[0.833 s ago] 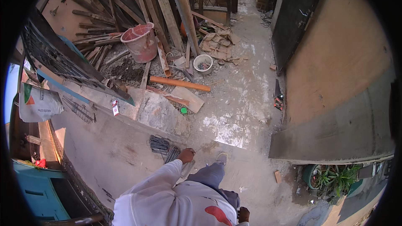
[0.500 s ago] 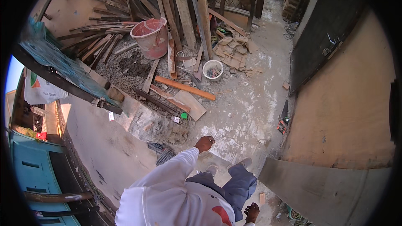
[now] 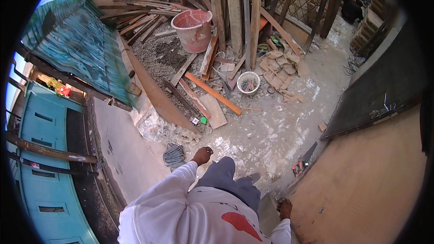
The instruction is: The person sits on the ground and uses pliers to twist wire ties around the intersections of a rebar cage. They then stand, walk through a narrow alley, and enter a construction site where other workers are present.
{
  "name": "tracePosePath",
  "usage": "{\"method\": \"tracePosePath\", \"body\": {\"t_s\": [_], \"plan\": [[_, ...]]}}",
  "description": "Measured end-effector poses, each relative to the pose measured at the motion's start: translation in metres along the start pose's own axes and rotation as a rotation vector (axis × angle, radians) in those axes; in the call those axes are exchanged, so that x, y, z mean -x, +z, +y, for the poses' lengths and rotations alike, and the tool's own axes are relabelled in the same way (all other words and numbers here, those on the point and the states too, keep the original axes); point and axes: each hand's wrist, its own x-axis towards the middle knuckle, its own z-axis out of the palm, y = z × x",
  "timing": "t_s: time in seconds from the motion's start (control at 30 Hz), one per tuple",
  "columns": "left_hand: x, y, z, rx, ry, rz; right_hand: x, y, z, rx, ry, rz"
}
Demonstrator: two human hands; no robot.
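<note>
Grey, ribbed metal pieces in a small bundle (image 3: 173, 155) lie on the pale concrete floor (image 3: 271, 131) just left of the left hand (image 3: 202, 155), near but apart from it; the bundle's long axis runs roughly away from the person, towards the rubble above. That left hand hangs loosely curled and holds nothing. The right hand (image 3: 284, 208) rests lower right, fingers bent against the edge of a large brown plywood sheet (image 3: 370, 185); whether it grips it I cannot tell. A small white tag and a green cap (image 3: 203, 120) sit by a pale flat board (image 3: 213, 110). Farther up stand a white bucket (image 3: 248, 82) and a large pink plastic tub (image 3: 194, 29), with torn brown paper sacks (image 3: 280, 63) to their right.
</note>
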Motion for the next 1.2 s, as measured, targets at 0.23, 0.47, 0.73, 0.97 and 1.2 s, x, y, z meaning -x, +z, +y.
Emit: {"method": "tracePosePath", "body": {"t_s": [0.23,0.47,0.73,0.97,1.2], "plan": [[-0.022,0.015,0.016,0.055,-0.060,0.036,-0.064,-0.025,-0.148,-0.078,-0.163,0.095],[-0.090,0.006,0.029,-0.091,0.124,0.000,-0.073,0.034,-0.146,0.176,0.021,-0.050],[-0.196,-0.049,0.109,0.361,-0.057,-0.035,-0.077,0.048,-0.173,0.675,-0.496,-0.132],[-0.266,-0.084,0.184,0.534,-0.074,-0.021,-0.096,0.066,-0.277,0.101,0.032,0.022],[-0.276,-0.040,0.181,0.602,-0.229,-0.055,-0.161,0.043,-0.355,0.106,0.017,-0.018]]}}
